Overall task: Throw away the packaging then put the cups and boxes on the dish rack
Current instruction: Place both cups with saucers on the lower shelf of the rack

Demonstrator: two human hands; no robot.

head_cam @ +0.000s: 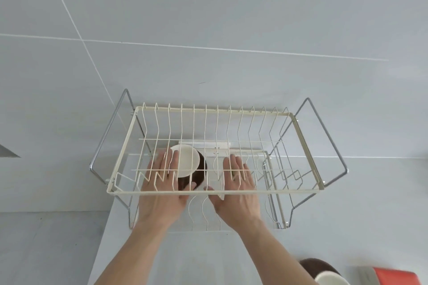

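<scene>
A two-tier dish rack (pixel 215 191) with a cream wire top tier stands against the tiled wall. Both my hands reach in under that top tier. My left hand (pixel 162 183) grips a brown cup (pixel 200 173) with a white inside, tilted so its mouth faces up and left. My right hand (pixel 238 183) lies over a flat white box (pixel 215 162) on the lower tier, thumb at its near edge. The rack wires partly hide both. A second brown cup (pixel 317 266) sits at the bottom right edge.
A red-orange box (pixel 393 275) lies at the bottom right corner beside the second cup. The rack's chrome side frames (pixel 324 146) stick out left and right. The grey counter (pixel 185 257) runs toward me; its left edge drops off.
</scene>
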